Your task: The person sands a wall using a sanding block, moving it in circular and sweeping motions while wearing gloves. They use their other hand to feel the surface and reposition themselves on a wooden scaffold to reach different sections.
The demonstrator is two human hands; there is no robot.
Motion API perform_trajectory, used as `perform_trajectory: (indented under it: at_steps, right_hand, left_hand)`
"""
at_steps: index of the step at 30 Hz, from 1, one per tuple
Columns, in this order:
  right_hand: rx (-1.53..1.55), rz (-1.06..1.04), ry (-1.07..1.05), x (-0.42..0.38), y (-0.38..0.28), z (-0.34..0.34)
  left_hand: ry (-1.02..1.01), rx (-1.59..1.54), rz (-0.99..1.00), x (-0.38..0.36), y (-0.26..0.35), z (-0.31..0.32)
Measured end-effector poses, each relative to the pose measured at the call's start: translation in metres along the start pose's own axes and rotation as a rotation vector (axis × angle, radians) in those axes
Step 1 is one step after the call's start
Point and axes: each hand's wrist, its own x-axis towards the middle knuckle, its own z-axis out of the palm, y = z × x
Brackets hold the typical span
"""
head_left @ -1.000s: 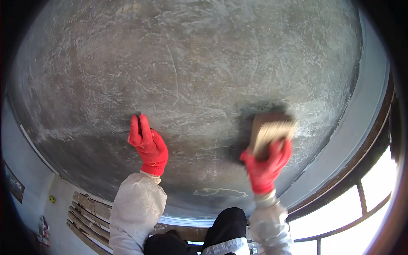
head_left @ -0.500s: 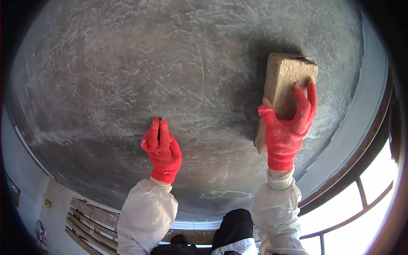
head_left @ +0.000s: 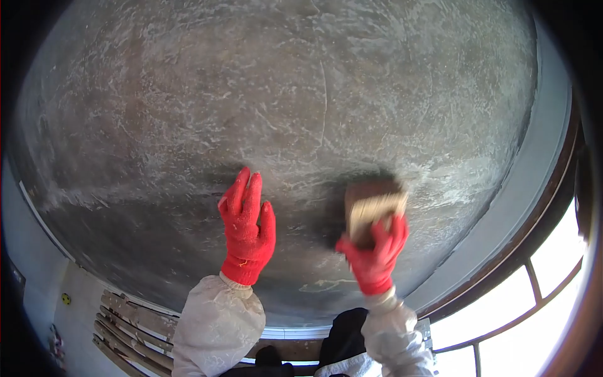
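A wooden sanding block point(head_left: 365, 213) is gripped in my right hand point(head_left: 377, 254), which wears a red glove. The block lies against a grey, streaked plaster wall point(head_left: 270, 107), right of the middle. Motion smears the block and the fingers around it. My left hand point(head_left: 249, 229), also red-gloved, is left of the block with its fingers stretched out. Its fingertips are at the wall surface, and nothing is in it. The block's face toward the wall is hidden.
A pale border strip point(head_left: 502, 207) curves along the wall's right edge. Bright window panes point(head_left: 496, 308) are at lower right. A slatted wooden bench point(head_left: 135, 327) stands at lower left. A small yellow round thing point(head_left: 66, 299) is on the pale wall beyond.
My right hand has brought the sanding block down and to the left along the wall. The fingers of my left hand have straightened and spread from a more curled pose.
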Motion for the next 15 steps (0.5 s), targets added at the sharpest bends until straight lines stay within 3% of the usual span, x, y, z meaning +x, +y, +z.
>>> perform_trajectory:
  at_steps: [4, 7, 11, 13, 15]
  right_hand:
    - [0.098, 0.045, 0.176, 0.132, -0.018, 0.005]
    - [0.047, 0.039, 0.192, 0.131, -0.018, 0.008]
    - [0.040, 0.130, 0.047, -0.017, -0.022, 0.012]
    - [0.064, 0.126, -0.111, -0.109, -0.023, 0.013]
    - [0.112, 0.047, -0.209, -0.134, -0.019, 0.012]
  left_hand:
    - [0.041, -0.106, -0.067, -0.004, 0.008, -0.006]
    - [0.130, -0.122, -0.089, -0.010, 0.008, -0.008]
    - [0.162, -0.241, -0.167, -0.024, 0.014, -0.009]
    - [0.071, -0.222, -0.188, -0.031, 0.019, -0.011]
    - [0.048, -0.250, -0.201, -0.038, 0.026, -0.015]
